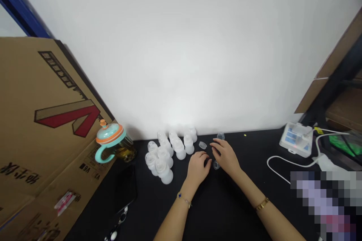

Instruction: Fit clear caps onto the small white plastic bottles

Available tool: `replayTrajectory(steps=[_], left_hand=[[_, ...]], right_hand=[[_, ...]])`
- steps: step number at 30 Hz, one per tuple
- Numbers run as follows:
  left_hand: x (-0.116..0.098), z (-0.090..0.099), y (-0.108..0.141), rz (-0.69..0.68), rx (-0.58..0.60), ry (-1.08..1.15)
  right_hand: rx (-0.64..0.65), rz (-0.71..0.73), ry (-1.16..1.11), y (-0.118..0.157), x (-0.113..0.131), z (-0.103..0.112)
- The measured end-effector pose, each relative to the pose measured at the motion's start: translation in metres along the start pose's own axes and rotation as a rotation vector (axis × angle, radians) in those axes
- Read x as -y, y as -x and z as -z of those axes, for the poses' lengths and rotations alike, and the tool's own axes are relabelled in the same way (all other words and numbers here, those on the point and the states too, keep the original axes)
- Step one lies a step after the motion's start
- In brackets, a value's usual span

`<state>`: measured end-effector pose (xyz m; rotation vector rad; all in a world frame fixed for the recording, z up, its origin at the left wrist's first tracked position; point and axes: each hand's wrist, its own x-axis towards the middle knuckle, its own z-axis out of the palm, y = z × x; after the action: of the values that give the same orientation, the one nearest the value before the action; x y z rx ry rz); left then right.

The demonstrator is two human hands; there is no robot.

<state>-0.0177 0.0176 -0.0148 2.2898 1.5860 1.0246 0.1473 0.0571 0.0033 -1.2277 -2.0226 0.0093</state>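
Observation:
My left hand [198,167] rests low over the black table with its fingers curved; whether anything is under them is hidden. To its right, my right hand [225,155] has its fingers apart and bent, with nothing visible held. A clear cap [203,145] lies just beyond the gap between both hands. Another clear piece [221,136] sits behind my right hand, and a small clear piece [216,165] is partly covered beside its palm. Several white translucent bottles [163,171] with clear tops stand grouped to the left of my left hand.
On the left are a teapot [117,143] with a teal and orange lid, a black phone [126,188] with a strap, and a large cardboard box [34,90]. A white case [296,139] and white cable [278,156] lie right. A white wall [183,52] rises behind.

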Motion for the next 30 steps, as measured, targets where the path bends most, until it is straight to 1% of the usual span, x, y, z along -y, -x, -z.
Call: replayTrajectory(steps=[3,6,8,10,13,15,19,24,27,30], left_hand=[[0.003,-0.001,-0.001,-0.004,-0.026,0.006],[0.007,-0.001,-0.002,-0.014,-0.052,0.016],[0.009,-0.001,-0.003,-0.015,-0.068,0.016],[0.010,0.000,-0.004,-0.016,-0.081,0.013],[0.011,0.001,-0.005,-0.018,-0.096,0.005],[0.011,-0.001,-0.005,-0.024,-0.099,-0.003],[0.010,-0.004,-0.004,-0.031,-0.095,-0.009],[0.008,-0.004,-0.004,-0.056,-0.070,0.007],[0.008,-0.004,-0.003,-0.049,-0.079,-0.002],[0.008,-0.006,-0.002,-0.044,-0.121,-0.017]], right_hand=[[-0.012,0.004,0.001,-0.030,0.017,-0.006],[-0.017,0.013,0.001,-0.060,0.029,-0.018],[0.030,-0.007,-0.014,-0.076,0.031,-0.030],[0.071,-0.043,-0.030,-0.085,0.030,-0.043],[0.090,-0.053,-0.048,-0.090,0.026,-0.058],[0.080,-0.053,-0.058,-0.090,0.022,-0.062],[0.077,-0.042,-0.085,-0.090,0.019,-0.064],[0.096,-0.022,-0.120,-0.092,0.022,-0.067],[0.071,-0.035,-0.164,-0.090,0.022,-0.062],[-0.020,-0.069,-0.233,-0.084,0.019,-0.046]])
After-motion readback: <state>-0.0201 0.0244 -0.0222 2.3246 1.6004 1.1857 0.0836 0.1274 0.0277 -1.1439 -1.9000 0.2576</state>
